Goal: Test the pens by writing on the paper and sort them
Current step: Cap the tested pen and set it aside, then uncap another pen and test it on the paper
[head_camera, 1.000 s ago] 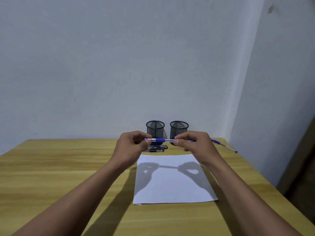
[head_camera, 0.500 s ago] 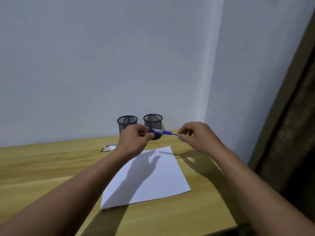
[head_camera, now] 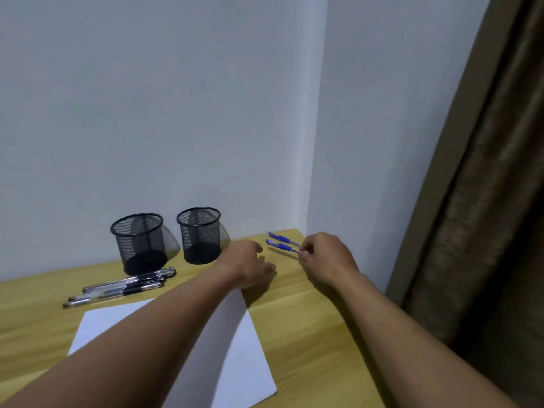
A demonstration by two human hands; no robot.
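In the head view the right hand (head_camera: 323,257) closes its grip on the right end of the nearer blue pen (head_camera: 281,246). The pen's long axis points left, beside a second blue pen (head_camera: 283,239) at the desk (head_camera: 309,319) corner. The left hand (head_camera: 248,265) is relaxed and empty, just beyond the paper (head_camera: 244,357).

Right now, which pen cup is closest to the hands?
The right-hand mesh cup, just beside the left hand. The other mesh cup stands farther left, behind the black pens.

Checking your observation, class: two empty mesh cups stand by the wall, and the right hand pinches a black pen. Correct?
Wrong colour. In the head view the right hand pinches a blue pen. The left cup and right cup do stand empty by the wall.
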